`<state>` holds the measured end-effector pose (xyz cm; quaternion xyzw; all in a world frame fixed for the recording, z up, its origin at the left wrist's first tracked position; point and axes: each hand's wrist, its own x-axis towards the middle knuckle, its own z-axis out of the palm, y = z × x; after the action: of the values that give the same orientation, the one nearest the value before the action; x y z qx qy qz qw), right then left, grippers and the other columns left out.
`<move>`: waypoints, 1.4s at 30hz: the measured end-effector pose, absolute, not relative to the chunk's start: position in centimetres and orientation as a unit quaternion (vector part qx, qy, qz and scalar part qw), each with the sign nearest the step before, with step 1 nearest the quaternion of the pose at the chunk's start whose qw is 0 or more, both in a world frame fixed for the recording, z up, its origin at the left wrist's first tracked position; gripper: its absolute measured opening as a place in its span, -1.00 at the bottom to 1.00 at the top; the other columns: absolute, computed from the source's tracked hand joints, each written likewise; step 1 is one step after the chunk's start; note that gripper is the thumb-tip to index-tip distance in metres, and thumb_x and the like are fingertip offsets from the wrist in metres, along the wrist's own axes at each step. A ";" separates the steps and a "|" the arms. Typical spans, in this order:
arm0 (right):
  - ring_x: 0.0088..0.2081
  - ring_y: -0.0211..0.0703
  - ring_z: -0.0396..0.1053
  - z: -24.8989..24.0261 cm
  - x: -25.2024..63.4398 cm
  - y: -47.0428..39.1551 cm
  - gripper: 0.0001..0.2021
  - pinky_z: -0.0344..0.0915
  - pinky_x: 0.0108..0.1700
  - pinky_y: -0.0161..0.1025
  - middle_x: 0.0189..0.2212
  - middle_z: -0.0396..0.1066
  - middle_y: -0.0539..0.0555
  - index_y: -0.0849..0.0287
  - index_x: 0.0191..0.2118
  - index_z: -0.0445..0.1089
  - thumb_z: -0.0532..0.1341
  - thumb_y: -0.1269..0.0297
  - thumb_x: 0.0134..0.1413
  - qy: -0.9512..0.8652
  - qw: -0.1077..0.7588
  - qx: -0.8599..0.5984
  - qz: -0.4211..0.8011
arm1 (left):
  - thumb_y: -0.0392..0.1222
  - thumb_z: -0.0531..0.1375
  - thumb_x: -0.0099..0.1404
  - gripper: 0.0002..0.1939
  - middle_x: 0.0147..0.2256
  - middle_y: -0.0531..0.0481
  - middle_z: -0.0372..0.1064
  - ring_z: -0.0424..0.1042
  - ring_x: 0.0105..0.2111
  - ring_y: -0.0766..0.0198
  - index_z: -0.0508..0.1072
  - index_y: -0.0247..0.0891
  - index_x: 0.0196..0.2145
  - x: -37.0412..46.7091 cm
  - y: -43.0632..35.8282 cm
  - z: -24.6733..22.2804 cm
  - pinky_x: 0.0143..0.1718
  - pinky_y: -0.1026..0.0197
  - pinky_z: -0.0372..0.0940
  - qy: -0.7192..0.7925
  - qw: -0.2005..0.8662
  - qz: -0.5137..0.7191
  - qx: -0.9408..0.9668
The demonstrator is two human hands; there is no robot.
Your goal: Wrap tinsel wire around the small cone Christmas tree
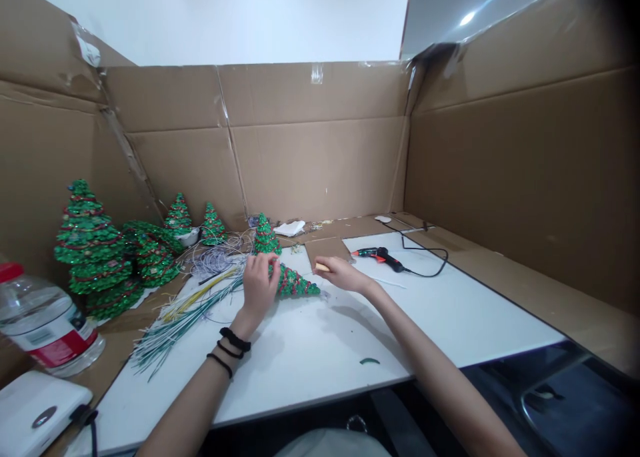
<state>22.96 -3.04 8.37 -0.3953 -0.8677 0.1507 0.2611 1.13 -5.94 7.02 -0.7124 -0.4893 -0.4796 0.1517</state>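
A small green Christmas tree ornament (297,282) with red trim lies on its side over the white board, its tip pointing right. My left hand (260,284), with black bands at the wrist, is closed on its wide end. My right hand (343,274) grips a light wooden handle (323,267) just right of the tree. A thin line seems to run from the handle toward the tree, but the handle's tool end is too small to make out. Another small green tree (266,236) stands upright just behind my left hand.
A glue gun (383,256) with its cord lies at right. Left are green and white strands (193,320), tangled wire (215,260), a large tree (90,244), several smaller trees, a bottle (47,324) and a white device (43,410). Cardboard walls (320,157) surround the board.
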 end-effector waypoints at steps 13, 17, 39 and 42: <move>-0.58 -0.36 0.09 7.4 22.8 -2.8 -0.86 -0.11 -0.52 -0.39 -0.66 0.24 -0.07 0.24 -0.54 0.38 0.13 0.36 -0.08 -0.864 0.190 -0.437 0.166 | -0.09 -0.08 0.31 -0.75 -0.51 0.06 0.29 0.26 -0.49 0.28 0.31 -0.21 -0.39 -2.4 -3.3 5.7 -0.42 0.27 0.10 -0.598 -0.004 -0.550 -0.583; -0.61 -0.36 0.00 7.4 22.4 -3.2 -0.85 -0.17 -0.54 -0.36 -0.68 0.18 -0.06 0.21 -0.61 0.27 0.09 0.40 -0.10 -0.856 0.185 -0.467 0.122 | -0.07 -0.01 0.26 -0.81 -0.54 0.10 0.27 0.25 -0.54 0.30 0.27 -0.21 -0.39 -2.4 -3.0 5.5 -0.47 0.29 0.08 -0.605 -0.040 -0.575 -0.550; -0.41 -0.18 0.32 6.8 22.5 -2.3 -0.85 -0.15 -0.50 -0.32 -0.45 0.42 0.11 0.20 -0.43 0.38 0.07 0.36 0.02 -0.821 0.143 -0.550 0.062 | -0.14 -0.01 0.23 -0.87 -0.44 0.07 0.23 0.25 -0.41 0.31 0.24 -0.23 -0.40 -0.3 -3.4 5.5 -0.36 0.30 0.15 -0.515 -0.147 -0.593 -0.600; -0.41 -0.20 0.30 6.7 23.2 -1.7 -0.82 -0.13 -0.49 -0.33 -0.43 0.42 0.11 0.20 -0.41 0.38 0.05 0.35 0.06 -0.818 0.142 -0.553 0.069 | -0.13 -0.02 0.25 -0.85 -0.47 0.09 0.20 0.23 -0.44 0.31 0.23 -0.22 -0.41 0.0 -3.5 5.2 -0.37 0.29 0.13 -0.507 -0.155 -0.580 -0.619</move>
<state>23.18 -1.66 6.66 -0.5534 -0.8179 0.0689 0.1419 0.01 -3.48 5.25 -0.6186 -0.5072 -0.5797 -0.1551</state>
